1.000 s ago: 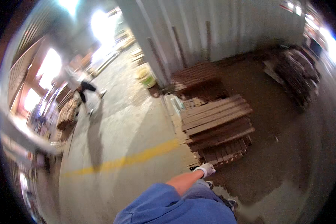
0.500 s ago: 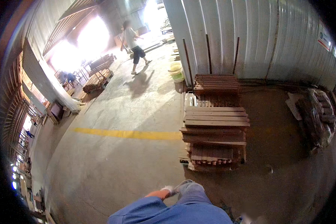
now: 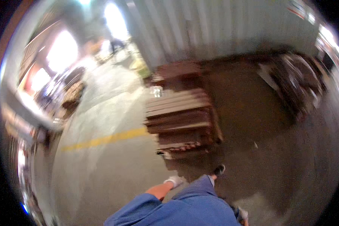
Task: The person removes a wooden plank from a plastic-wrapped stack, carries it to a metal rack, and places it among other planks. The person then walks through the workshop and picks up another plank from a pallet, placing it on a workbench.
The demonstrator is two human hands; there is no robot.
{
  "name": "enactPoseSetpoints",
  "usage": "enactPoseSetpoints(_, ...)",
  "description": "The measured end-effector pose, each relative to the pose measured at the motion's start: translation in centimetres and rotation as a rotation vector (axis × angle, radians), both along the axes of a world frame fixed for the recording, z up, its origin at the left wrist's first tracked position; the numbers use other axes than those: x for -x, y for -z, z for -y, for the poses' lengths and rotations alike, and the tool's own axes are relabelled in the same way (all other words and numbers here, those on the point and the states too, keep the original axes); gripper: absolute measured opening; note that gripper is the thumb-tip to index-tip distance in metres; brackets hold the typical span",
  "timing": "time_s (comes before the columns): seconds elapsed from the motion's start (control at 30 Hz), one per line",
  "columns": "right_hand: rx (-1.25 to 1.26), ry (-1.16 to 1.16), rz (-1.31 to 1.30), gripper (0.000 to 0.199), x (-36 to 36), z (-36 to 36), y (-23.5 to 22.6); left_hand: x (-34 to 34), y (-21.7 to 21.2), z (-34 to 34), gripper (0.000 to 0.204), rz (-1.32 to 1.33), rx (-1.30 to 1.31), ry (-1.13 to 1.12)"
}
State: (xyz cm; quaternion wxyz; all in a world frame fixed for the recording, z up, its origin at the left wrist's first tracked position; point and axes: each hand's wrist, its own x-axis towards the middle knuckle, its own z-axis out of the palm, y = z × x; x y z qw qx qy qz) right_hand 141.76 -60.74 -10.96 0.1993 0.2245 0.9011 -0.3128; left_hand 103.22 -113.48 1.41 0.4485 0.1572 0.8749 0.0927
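Note:
The view is blurred by motion. My left hand (image 3: pixel 175 181) wears a white glove and hangs beside my blue-clad leg (image 3: pixel 192 205), above the concrete floor. Nothing shows in it, but the fingers are too smeared to read. A dark shoe (image 3: pixel 219 169) shows at the end of the leg. Just ahead of it is a low stack of brown wooden pallets (image 3: pixel 180 120). My right hand is out of sight.
A yellow line (image 3: pixel 105 140) crosses the concrete floor left of the pallets. A corrugated metal wall (image 3: pixel 222 26) runs behind them. More wood is piled at the right (image 3: pixel 297 86) and at the left (image 3: pixel 69 98). A distant person (image 3: pixel 116 45) stands near the bright doorway.
The view has swung and blurred, and the pallet stack now sits nearer and more central. My gloved left hand has shifted right, beside my leg. The distant person looks farther off.

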Motion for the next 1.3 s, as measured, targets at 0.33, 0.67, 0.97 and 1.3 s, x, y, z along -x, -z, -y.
enactPoseSetpoints(0.33,0.73,1.25,0.186,0.04,10.5,0.0,-14.9,9.9,5.7,-15.7,0.032,0.057,0.037,0.255)
enactPoseSetpoints(0.67,0.262,0.891,0.547,0.058,14.8,-4.6,-22.2,26.2,-2.7,-34.9,0.038,0.107,-0.092,-0.07)
enactPoseSetpoints(0.97,0.26,0.552,0.512,0.04,11.9,-18.2,-11.9,27.9,-0.8,-46.2,0.025,-0.137,0.205,0.956)
enactPoseSetpoints(1.3,0.796,1.459,-0.048,0.011,18.2,-54.0,-18.1,20.5,3.7,-66.4,0.042,0.039,0.075,0.564)
